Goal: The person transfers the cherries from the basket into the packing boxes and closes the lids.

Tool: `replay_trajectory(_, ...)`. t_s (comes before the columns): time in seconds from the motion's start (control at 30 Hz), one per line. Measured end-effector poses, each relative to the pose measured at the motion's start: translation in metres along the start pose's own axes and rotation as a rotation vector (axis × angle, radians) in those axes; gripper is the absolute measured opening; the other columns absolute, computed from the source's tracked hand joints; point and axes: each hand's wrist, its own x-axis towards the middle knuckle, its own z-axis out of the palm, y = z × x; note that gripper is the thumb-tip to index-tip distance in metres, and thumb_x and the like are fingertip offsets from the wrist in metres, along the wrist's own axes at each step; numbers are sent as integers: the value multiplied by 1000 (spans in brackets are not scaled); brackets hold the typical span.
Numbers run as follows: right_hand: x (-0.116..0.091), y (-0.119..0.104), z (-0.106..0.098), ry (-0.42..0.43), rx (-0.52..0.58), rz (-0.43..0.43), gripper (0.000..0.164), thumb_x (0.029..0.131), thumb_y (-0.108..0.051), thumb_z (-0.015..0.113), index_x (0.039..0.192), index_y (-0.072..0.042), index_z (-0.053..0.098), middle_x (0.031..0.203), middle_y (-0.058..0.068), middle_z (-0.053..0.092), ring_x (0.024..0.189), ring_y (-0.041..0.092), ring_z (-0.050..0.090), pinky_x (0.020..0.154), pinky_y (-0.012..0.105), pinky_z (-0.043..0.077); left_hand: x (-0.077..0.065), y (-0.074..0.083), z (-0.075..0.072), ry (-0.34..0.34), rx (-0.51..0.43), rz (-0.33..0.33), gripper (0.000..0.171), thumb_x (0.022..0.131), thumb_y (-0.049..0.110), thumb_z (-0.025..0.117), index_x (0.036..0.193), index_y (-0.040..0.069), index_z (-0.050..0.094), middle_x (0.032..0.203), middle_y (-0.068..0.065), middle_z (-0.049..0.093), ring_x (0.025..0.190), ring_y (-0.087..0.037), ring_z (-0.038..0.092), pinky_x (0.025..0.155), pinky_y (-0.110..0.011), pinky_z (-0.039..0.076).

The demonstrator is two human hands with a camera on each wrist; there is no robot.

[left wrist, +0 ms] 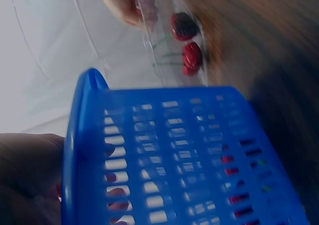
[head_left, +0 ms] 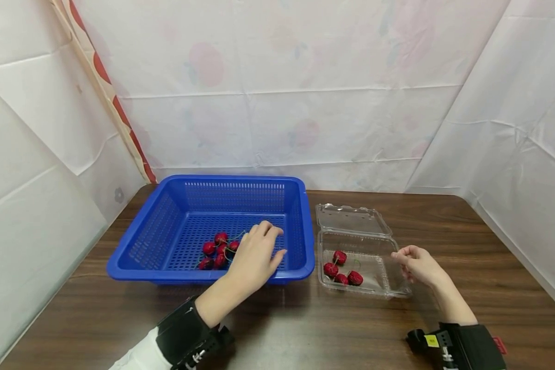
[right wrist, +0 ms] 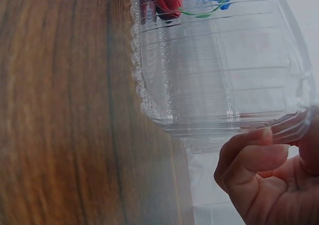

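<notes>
My left hand (head_left: 254, 254) reaches over the front rim of a blue plastic basket (head_left: 166, 275), thumb and index finger spread apart. Beside it, several red cherries (head_left: 220, 248) with green stems lie on the basket floor, partly covered by the hand. In the left wrist view, the basket wall (left wrist: 174, 135) hides most of the fingers. My right hand (head_left: 418, 264) pinches the right edge of a clear plastic clamshell container (head_left: 370, 257), its lid folded back. Several cherries (head_left: 354, 278) sit in the container's left part. The right wrist view shows curled fingers (right wrist: 256, 157) at the rim.
Basket and container stand side by side on a dark wooden table (head_left: 333, 329), a narrow gap between them. The open lid (head_left: 351, 220) lies toward the back. White patterned sheeting (head_left: 277, 128) hangs behind the table and along both sides.
</notes>
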Motion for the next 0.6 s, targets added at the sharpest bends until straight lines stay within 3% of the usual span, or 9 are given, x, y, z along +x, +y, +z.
replay_trajectory(0.33,0,0,0,3,5,5,24,93,-17,45,93,6,39,58,1,42,49,10,43,44,25,38,-1,-22,-7,-111,143,-95,38,77,23,69,106,-1,60,107,-13,53,95,-29,51,70,-39,43)
replay_trajectory(0.6,0,1,1,9,9,7,24,93,-17,45,93,6,39,58,1,42,50,9,43,44,24,37,-1,-35,-17,-227,192,-170,43,78,25,67,111,-2,59,118,-19,49,104,-35,48,78,-47,42)
